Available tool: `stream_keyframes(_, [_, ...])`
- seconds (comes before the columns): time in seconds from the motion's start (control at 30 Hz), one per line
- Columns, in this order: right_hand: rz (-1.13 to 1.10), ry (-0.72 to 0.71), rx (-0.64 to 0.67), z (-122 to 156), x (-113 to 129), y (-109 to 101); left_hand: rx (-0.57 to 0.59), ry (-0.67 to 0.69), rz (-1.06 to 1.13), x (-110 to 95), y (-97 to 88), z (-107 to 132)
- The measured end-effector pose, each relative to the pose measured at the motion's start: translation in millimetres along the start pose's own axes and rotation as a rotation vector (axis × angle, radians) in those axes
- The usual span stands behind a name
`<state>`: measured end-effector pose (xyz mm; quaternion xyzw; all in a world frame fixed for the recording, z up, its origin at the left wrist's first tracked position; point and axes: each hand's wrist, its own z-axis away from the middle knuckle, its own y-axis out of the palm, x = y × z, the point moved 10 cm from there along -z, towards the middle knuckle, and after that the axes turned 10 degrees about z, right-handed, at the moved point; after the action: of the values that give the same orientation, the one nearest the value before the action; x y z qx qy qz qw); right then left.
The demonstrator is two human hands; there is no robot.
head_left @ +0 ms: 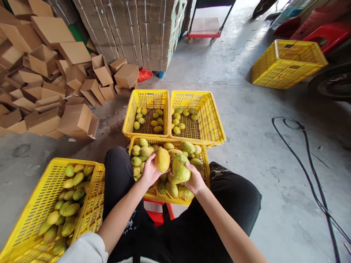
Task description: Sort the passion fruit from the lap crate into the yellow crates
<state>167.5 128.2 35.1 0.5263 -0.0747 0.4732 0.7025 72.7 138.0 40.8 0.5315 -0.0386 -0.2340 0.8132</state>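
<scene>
Fruit [162,160], mostly yellow, is grasped in my left grip [149,171], with the hand closed against its left side. My right grip [196,178] is clasped on a green fruit [181,168], with the thumb laid on its near face. I note the two pieces held just beside each other, above the near crate [167,198], which stands between the knees of the black trousers [233,197]. That crate is well filled with fruit, green and yellow mixed. Below its near edge I record a red item [157,218], partly hidden; I cannot tell what it is.

Beyond it, side by side, I find two further crates. The far left crate [145,98] holds a few pieces, grouped along its left and right sides. The far right crate [211,120] holds its few along the left and far sides. Beside the left leg, the side crate [35,204] carries a heap of longer-looking fruit.

Surroundings, as I observe them: loose cartons [76,120] heaped at far left, beside a tall strapped stack [131,33] of cardboard. A red bag [144,74] lies at the foot of the stack. A trolley [204,27] stands beyond. On the grey floor [246,120] to the right, I log a yellow basket [276,69] near a wheel [331,84], and a looped black cable [309,157].
</scene>
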Motion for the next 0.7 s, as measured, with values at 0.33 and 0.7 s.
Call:
stream_keyframes(0.33, [-0.052,0.035,0.003,-2,4,0,-0.024,-0.005,0.01,3,-2.6,-3])
stream_keyframes(0.7, [-0.035,0.032,-0.025,-8,2,-12,-0.091,0.006,-0.086,2,-16.9,-6])
